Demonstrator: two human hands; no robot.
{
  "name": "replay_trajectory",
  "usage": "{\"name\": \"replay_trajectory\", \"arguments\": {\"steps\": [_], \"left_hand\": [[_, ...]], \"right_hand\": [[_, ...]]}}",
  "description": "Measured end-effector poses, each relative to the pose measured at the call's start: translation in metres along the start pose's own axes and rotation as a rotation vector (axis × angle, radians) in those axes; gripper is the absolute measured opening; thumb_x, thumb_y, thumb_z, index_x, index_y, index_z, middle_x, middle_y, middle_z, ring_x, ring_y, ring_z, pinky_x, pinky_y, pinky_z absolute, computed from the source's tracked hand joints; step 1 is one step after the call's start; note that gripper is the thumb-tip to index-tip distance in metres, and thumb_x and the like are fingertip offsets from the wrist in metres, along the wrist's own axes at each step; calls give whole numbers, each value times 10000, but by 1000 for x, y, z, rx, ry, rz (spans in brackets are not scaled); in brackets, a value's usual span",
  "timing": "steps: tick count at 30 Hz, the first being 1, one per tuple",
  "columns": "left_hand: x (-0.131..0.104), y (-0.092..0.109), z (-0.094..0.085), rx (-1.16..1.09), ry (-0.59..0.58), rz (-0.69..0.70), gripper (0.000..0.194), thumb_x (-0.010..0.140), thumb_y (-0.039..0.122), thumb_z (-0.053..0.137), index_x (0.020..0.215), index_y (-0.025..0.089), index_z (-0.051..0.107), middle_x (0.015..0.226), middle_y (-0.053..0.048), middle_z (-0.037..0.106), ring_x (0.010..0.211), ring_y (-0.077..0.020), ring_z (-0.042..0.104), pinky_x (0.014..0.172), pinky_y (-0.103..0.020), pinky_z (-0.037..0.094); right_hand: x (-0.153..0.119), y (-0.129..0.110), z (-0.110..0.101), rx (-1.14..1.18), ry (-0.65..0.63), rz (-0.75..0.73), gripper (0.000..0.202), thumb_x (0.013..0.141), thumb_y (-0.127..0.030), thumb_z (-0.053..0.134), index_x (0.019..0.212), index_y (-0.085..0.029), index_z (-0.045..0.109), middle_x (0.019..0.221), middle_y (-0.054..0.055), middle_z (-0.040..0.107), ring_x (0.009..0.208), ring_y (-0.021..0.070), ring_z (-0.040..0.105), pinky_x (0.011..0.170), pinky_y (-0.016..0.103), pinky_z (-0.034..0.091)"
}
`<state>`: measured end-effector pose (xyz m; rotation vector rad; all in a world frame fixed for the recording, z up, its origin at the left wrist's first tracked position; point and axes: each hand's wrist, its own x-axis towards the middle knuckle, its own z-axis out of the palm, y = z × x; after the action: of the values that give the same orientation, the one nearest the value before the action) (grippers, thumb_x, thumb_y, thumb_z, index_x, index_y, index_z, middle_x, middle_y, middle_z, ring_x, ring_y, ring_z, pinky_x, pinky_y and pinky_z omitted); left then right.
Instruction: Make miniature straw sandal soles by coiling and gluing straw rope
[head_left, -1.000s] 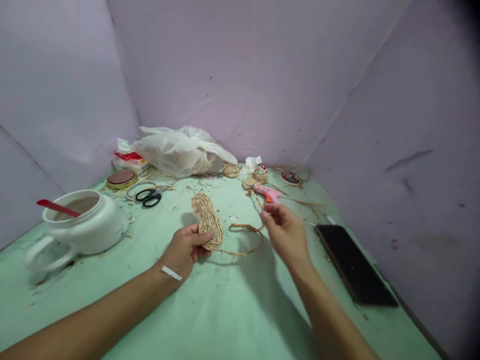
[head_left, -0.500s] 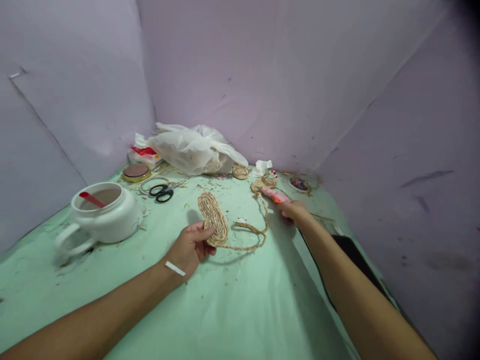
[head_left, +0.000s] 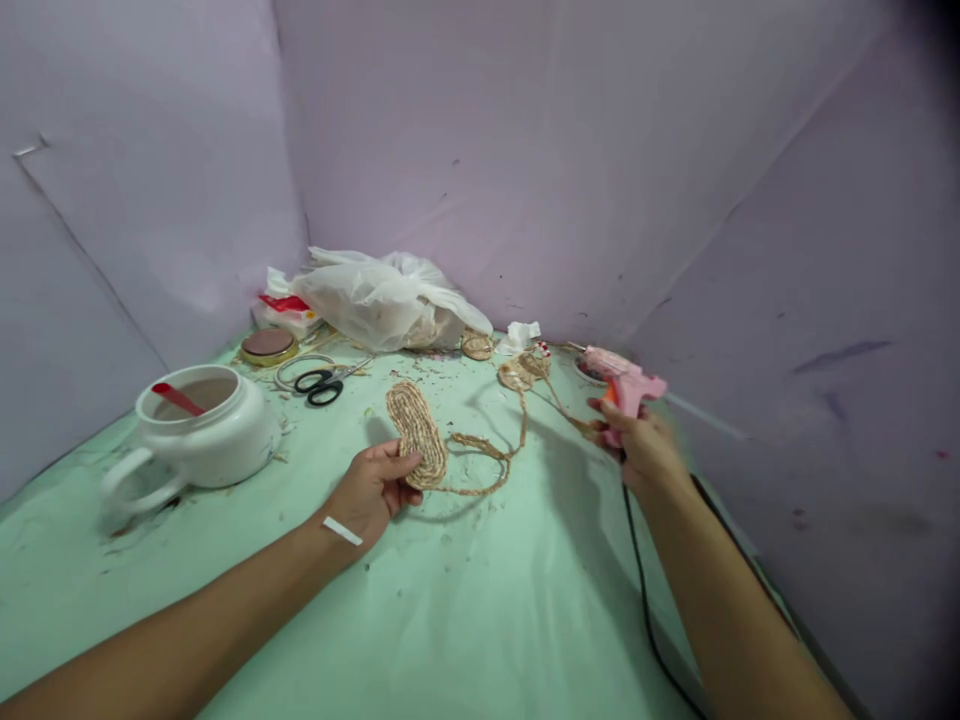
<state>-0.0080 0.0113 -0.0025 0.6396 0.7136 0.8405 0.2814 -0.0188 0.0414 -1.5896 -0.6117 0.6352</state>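
Observation:
Between the thumb and fingers of my left hand (head_left: 382,482) is a coiled, sole-shaped piece of braided straw (head_left: 418,437). Its loose braid (head_left: 504,462) curls to the right over the green cloth. My right hand (head_left: 645,440) grips a pink glue gun (head_left: 619,375) by its handle, nozzle pointing left, with a black cord (head_left: 645,600) hanging below. Left of the nozzle lies a small woven straw item (head_left: 521,372) with red and white beads. A round decorated lid (head_left: 587,370) sits partly behind the glue gun.
On the left stands a white mug (head_left: 206,430) with a red stick inside. Black-handled scissors (head_left: 322,385) and a round tin (head_left: 268,346) lie behind it. A white plastic bag (head_left: 382,300) rests against the back wall, beside crumpled tissue (head_left: 519,337).
My right hand has moved right and lifted the glue gun, which now shows fully with its cord. My left hand and the straw piece appear slightly farther left in view.

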Motion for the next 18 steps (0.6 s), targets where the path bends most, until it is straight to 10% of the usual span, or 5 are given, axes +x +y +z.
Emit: {"name": "replay_trajectory", "arguments": {"steps": [6, 12, 18], "left_hand": [[1, 0, 0, 48, -30, 14, 187, 605, 173, 775, 695, 94, 631, 586, -23, 607, 469, -86, 518, 414, -183, 418], [0, 3, 0, 65, -58, 9, 276, 546, 240, 828, 702, 89, 657, 596, -29, 607, 490, -89, 512, 419, -182, 431], [4, 4, -1, 4, -13, -10, 156, 616, 152, 746, 731, 91, 659, 623, -40, 621, 497, -95, 529, 413, -186, 434]], "right_hand": [[-5, -33, -6, 87, 3, -84, 212, 656, -307, 633, 845, -240, 565, 890, -3, 639, 519, 86, 484, 481, 235, 415], [-90, 14, 2, 92, -478, -142, 330, 665, -378, 698, 936, -201, 639, 867, 63, 695, 529, 115, 484, 499, 258, 404], [-101, 37, -9, -135, -591, -171, 241, 734, -405, 659, 897, -228, 674, 892, 78, 722, 799, 229, 647, 691, 317, 503]]}}
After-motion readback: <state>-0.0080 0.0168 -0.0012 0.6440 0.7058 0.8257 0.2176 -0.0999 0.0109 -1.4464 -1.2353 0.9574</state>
